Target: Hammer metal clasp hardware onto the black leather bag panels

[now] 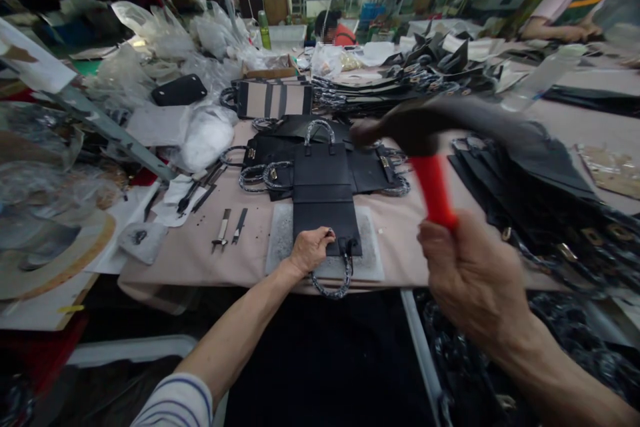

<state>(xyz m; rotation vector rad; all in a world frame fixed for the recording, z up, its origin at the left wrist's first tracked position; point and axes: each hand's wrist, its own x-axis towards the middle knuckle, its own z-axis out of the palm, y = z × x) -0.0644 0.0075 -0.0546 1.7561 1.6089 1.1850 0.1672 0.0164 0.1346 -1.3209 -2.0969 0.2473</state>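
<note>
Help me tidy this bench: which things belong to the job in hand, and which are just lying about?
In the job:
hammer, in the right hand
black bag piece, under the left hand
grey slab beneath it

Apparently just lying about:
clear plastic bags
green bottle

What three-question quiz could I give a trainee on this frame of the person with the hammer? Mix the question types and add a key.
1. Multiple choice: what colour is the handle of the hammer in the right hand? A) blue B) red C) yellow
2. True or false: the black panel lies partly over the pale slab.
3. Open: which hand is down at the black panel, and can you tell what it holds?

Key:
1. B
2. True
3. The left hand; it seems to pinch something too small to name.
</note>
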